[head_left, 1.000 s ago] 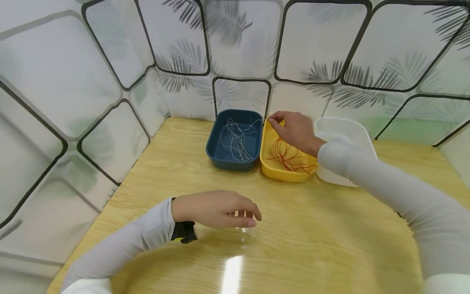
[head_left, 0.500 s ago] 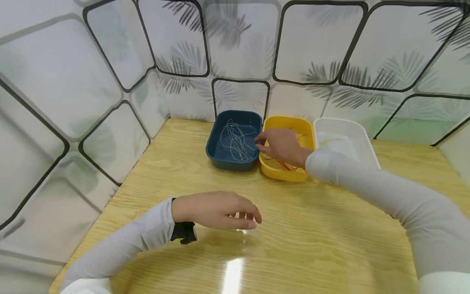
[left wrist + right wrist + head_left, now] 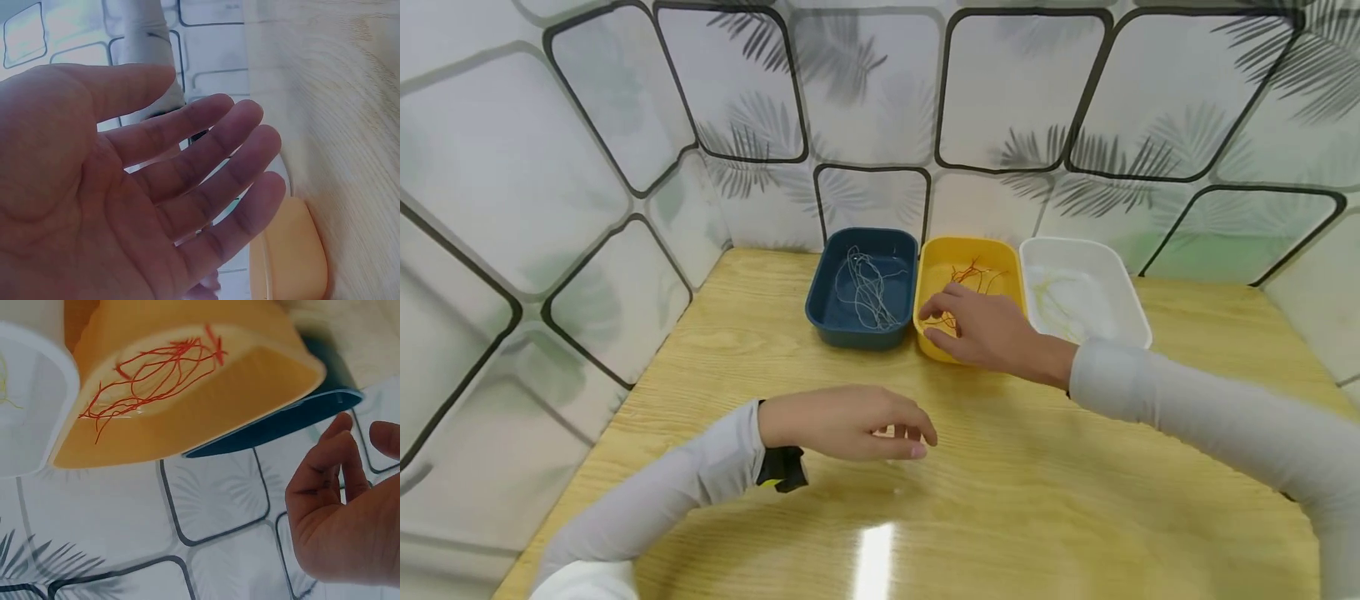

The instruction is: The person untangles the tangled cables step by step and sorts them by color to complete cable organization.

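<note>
Over the front of the yellow bin (image 3: 927,344) hovers my right hand (image 3: 988,332), its fingers loosely bent and its thumb apart from them. Nothing shows between them in the right wrist view. Red threads (image 3: 159,381) lie tangled in the yellow bin, partly hidden by the hand in the head view. To the left, the dark blue bin (image 3: 857,339) holds pale threads (image 3: 871,292). The white bin (image 3: 1108,279) on the right contains faint yellow threads (image 3: 1051,300). My left hand (image 3: 850,423) is held nearer me with relaxed fingers, its palm bare in the left wrist view.
All three bins stand side by side on the wooden table (image 3: 1037,500), close to the patterned wall (image 3: 880,108) behind. The side wall (image 3: 587,292) borders the table's left edge. A black strapped device (image 3: 782,468) sits on my left wrist.
My right hand has come from the seam between the blue and yellow bins toward me, over the yellow bin's front, and its fingers have spread. The left hand has hardly moved.
</note>
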A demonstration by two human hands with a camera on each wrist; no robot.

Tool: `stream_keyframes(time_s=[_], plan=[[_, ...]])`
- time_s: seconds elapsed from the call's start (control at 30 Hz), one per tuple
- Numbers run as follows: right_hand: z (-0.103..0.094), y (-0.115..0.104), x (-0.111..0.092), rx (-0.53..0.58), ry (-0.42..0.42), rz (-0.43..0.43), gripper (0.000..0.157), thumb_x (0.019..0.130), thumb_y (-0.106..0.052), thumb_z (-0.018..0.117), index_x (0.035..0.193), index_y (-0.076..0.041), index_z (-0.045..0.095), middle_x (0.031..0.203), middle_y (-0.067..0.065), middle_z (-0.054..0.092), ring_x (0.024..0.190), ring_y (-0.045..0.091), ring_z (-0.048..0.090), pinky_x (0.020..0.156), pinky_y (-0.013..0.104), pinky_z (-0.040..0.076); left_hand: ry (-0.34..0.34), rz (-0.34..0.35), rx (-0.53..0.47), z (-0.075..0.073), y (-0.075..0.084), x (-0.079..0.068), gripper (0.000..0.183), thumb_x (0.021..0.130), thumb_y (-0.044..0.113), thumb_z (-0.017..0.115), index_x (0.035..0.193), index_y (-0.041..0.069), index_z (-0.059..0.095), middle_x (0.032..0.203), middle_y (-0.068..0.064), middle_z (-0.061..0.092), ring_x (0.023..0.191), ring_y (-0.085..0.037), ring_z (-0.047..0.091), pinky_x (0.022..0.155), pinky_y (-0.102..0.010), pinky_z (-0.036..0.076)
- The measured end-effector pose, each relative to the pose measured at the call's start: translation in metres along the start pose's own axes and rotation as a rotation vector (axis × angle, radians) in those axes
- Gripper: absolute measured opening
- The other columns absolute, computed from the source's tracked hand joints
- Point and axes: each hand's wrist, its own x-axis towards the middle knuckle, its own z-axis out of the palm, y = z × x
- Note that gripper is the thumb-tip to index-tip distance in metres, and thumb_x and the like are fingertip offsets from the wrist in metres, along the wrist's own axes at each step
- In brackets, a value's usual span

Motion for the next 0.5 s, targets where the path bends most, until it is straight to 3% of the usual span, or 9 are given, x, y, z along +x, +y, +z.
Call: stream_keyframes(time_s=[0.27, 0.4, 0.5], plan=[[-0.014, 0.017, -0.052, 0.001, 0.084, 0.105, 0.034, 0.089, -0.053, 0.049, 0.112, -0.029, 0.056, 0.108, -0.012, 0.053, 0.081, 0.008, 0.053, 0.056, 0.026, 0.041, 0.086, -0.093, 0.105, -0.016, -0.009, 0.001, 0.037, 0.097, 0.045, 0.039, 0.12, 0.02, 0.055, 0.108, 0.012, 0.055, 0.098, -0.001, 0.05, 0.084, -0.021, 0.039], [-0.023, 0.041, -0.054, -0.009, 0.123, 0.189, 0.043, 0.089, -0.055, 0.048, 0.118, -0.023, 0.054, 0.117, -0.004, 0.053, 0.093, 0.014, 0.054, 0.063, 0.034, 0.044, 0.202, -0.186, 0.186, -0.033, -0.019, 0.008, 0.038, 0.096, 0.046, 0.039, 0.122, 0.022, 0.055, 0.114, 0.01, 0.054, 0.096, -0.004, 0.051, 0.081, -0.02, 0.039], [-0.03, 0.058, -0.044, -0.066, 0.12, 0.217, 0.054, 0.088, -0.058, 0.046, 0.126, -0.019, 0.05, 0.126, 0.005, 0.05, 0.107, 0.027, 0.051, 0.081, 0.045, 0.041, 0.305, -0.277, 0.191, -0.049, -0.028, 0.021, 0.045, 0.094, 0.052, 0.039, 0.126, 0.022, 0.051, 0.124, 0.005, 0.048, 0.099, -0.008, 0.05, 0.082, -0.023, 0.04]])
